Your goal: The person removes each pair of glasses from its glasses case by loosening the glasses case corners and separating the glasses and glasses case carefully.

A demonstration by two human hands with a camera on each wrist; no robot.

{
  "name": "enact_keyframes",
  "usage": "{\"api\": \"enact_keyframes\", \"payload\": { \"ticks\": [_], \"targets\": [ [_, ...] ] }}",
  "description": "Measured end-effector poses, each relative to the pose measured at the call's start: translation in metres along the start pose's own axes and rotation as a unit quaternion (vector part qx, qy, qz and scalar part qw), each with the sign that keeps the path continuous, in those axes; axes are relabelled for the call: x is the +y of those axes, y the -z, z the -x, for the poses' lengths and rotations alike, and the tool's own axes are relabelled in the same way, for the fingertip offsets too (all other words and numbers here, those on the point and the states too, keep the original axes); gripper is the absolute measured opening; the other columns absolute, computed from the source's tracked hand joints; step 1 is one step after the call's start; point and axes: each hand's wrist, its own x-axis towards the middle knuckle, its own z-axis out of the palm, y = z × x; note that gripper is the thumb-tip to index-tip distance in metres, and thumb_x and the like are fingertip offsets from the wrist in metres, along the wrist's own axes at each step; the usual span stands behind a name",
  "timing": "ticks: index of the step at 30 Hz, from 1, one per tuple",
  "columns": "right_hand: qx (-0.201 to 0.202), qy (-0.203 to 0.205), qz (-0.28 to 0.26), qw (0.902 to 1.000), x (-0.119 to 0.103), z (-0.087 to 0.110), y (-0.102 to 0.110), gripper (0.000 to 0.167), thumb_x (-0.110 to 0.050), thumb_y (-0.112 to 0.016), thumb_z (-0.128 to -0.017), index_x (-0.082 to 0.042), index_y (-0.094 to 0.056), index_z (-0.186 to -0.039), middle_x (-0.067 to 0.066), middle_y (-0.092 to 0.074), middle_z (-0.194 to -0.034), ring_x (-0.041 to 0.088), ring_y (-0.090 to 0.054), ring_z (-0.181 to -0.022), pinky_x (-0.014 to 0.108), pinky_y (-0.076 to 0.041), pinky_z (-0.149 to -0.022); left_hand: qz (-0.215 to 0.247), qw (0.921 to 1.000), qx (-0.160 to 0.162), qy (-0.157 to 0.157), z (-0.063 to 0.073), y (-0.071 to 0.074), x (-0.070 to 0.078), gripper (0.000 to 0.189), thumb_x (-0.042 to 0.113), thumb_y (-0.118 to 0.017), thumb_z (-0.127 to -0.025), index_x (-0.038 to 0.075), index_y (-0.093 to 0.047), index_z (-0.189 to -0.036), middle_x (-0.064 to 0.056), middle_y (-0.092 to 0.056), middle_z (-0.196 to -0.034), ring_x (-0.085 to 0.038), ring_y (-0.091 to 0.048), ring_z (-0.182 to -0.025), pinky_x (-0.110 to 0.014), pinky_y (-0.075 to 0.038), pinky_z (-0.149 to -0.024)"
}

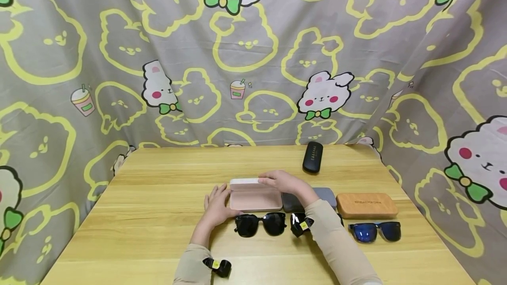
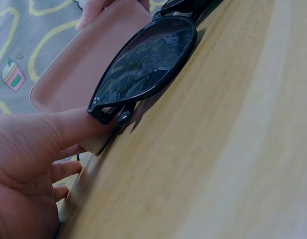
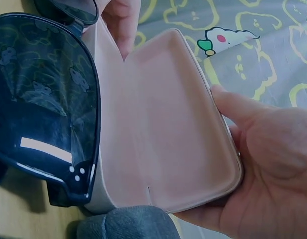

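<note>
A glasses case with a pink lining (image 1: 255, 201) stands open on the wooden table, its white-edged lid (image 1: 244, 186) raised at the back. My left hand (image 1: 217, 206) grips the case's left end, thumb along the front and fingers behind. My right hand (image 1: 286, 182) holds the lid's upper edge; in the right wrist view the thumb (image 3: 238, 104) lies at the rim, the other fingers behind it. The lined inside (image 3: 163, 119) holds nothing. Black sunglasses (image 1: 273, 223) lie just in front of the case, near the left thumb (image 2: 76, 124).
To the right are a grey-blue case (image 1: 326, 197), partly behind my right forearm, and an orange-brown case (image 1: 367, 206). Blue-lensed sunglasses (image 1: 365, 233) lie before the brown case. A black case (image 1: 313, 157) is farther back. My right wrist camera overlaps another dark pair of glasses.
</note>
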Motion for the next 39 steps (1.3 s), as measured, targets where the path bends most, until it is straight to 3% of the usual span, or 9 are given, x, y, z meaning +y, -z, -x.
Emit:
{"api": "enact_keyframes", "payload": {
  "ticks": [10,23,34,39],
  "targets": [
    [-0.036,0.019,0.019,0.9990,-0.001,0.002,0.002,0.051,-0.041,-0.041,-0.104,-0.006,-0.054,-0.139,0.014,-0.056,-0.141,0.031,-0.051,-0.133,0.046,-0.040,-0.112,0.002,1.0000,0.003,-0.003,0.000,0.000,0.000,0.078,0.026,-0.090,-0.064,0.005,-0.057,-0.132,-0.023,-0.035,-0.154,-0.049,-0.014,-0.146,-0.070,0.003,-0.114],
    [-0.029,0.065,0.029,0.9971,0.001,0.006,-0.002,0.048,-0.041,-0.041,-0.103,-0.012,-0.054,-0.140,0.011,-0.056,-0.141,0.031,-0.051,-0.133,0.047,-0.041,-0.110,0.000,1.0000,0.005,-0.005,0.002,0.002,0.001,0.076,0.026,-0.090,-0.065,0.004,-0.058,-0.130,-0.023,-0.035,-0.154,-0.048,-0.015,-0.146,-0.070,0.002,-0.114],
    [-0.026,0.067,-0.012,0.9974,0.008,0.002,-0.003,0.046,-0.042,-0.047,-0.101,-0.018,-0.057,-0.138,0.008,-0.056,-0.142,0.029,-0.049,-0.135,0.047,-0.040,-0.112,-0.008,1.0000,0.005,-0.003,0.001,0.002,0.002,0.076,0.028,-0.090,-0.064,0.004,-0.059,-0.129,-0.022,-0.035,-0.154,-0.047,-0.015,-0.147,-0.069,0.002,-0.114],
    [-0.032,0.086,-0.034,0.9952,0.012,0.002,-0.001,0.043,-0.038,-0.051,-0.100,-0.015,-0.060,-0.135,0.008,-0.059,-0.139,0.030,-0.052,-0.132,0.047,-0.043,-0.109,-0.009,1.0000,0.003,-0.001,0.001,0.001,0.001,0.076,0.029,-0.090,-0.065,0.004,-0.058,-0.129,-0.021,-0.034,-0.155,-0.047,-0.015,-0.147,-0.069,0.002,-0.114]
  ]
}}
